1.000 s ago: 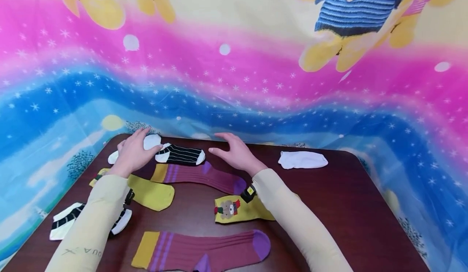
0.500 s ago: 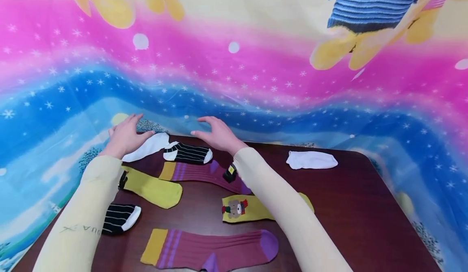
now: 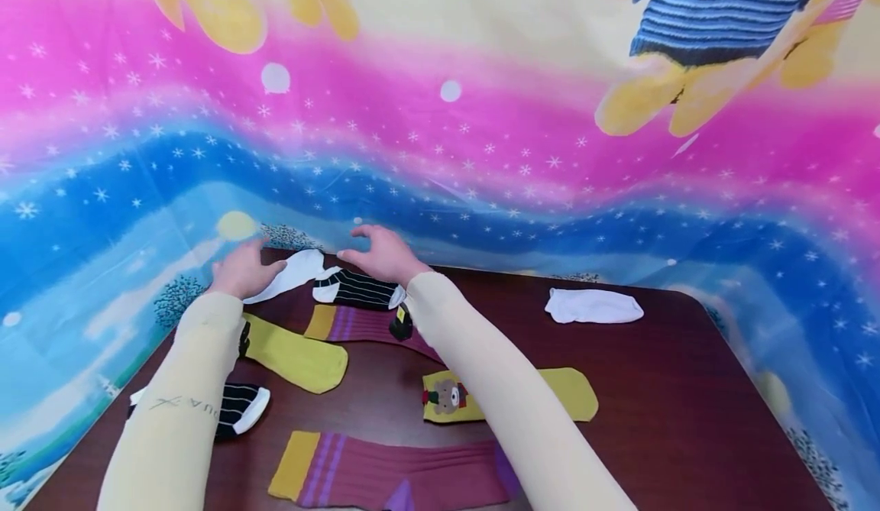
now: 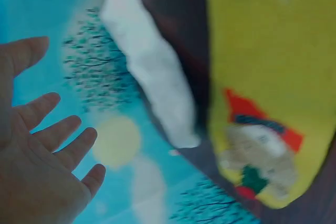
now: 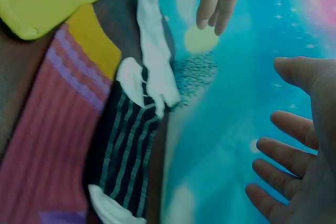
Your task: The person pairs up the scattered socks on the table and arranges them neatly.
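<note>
My left hand (image 3: 244,270) hovers at the table's far left corner, beside a white sock (image 3: 296,276). Its spread fingers hold nothing in the left wrist view, and the white sock (image 4: 152,66) lies apart from them. Above the black striped sock (image 3: 357,289) is my right hand (image 3: 388,257), fingers spread and thumb out, gripping nothing. In the right wrist view the striped sock (image 5: 128,150) touches the white sock's end. A maroon sock with a mustard cuff (image 3: 364,324) lies just in front, partly behind the right forearm.
Nearer on the dark table (image 3: 687,404) lie a yellow sock (image 3: 299,354), a bear-patterned yellow sock (image 3: 567,395), another maroon sock (image 3: 406,469) and another black striped sock (image 3: 241,410), partly under the left sleeve. A second white sock (image 3: 594,306) lies far right. A printed cloth (image 3: 481,152) hangs behind.
My right hand has moved left, from beside the striped sock to above it, closer to the left hand. The view has swung slightly left. The socks lie where they were.
</note>
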The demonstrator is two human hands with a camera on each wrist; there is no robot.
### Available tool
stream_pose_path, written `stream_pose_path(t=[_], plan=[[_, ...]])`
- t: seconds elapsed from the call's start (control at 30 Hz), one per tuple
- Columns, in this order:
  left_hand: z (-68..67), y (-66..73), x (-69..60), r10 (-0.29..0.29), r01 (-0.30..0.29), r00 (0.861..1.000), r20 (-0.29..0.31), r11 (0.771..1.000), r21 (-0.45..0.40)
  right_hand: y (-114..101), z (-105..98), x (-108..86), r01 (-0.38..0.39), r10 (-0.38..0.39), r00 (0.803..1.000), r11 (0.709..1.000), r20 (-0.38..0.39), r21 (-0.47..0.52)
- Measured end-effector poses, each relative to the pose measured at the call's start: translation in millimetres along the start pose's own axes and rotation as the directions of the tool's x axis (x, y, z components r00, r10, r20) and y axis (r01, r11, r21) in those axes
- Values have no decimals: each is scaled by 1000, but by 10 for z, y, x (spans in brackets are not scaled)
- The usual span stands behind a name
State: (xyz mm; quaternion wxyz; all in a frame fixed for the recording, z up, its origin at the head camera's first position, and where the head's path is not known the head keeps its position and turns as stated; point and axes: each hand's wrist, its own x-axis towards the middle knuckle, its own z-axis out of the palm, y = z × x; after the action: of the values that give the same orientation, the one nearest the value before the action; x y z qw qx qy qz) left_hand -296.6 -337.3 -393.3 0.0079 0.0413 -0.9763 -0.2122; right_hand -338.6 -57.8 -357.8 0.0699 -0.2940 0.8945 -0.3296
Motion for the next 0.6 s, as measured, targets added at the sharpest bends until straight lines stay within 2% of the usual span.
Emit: stream_pose_path(t=[0.17, 0.27, 0.47, 0.6], plan=[[149, -160, 0, -47, 47, 996, 74, 999, 4, -3, 174, 27, -7, 7, 1000, 1000, 30, 3], [198, -215, -37, -74, 74, 993, 93, 997, 11, -7, 249, 26, -5, 6, 999, 1000, 34, -12], [265, -249, -91, -119, 118, 991, 58, 993, 23, 9, 355, -5, -9, 12, 999, 999, 45, -50], [319, -292, -57, -104, 104, 994, 32, 994, 19, 71, 395, -8, -14, 16, 998, 999, 54, -52]])
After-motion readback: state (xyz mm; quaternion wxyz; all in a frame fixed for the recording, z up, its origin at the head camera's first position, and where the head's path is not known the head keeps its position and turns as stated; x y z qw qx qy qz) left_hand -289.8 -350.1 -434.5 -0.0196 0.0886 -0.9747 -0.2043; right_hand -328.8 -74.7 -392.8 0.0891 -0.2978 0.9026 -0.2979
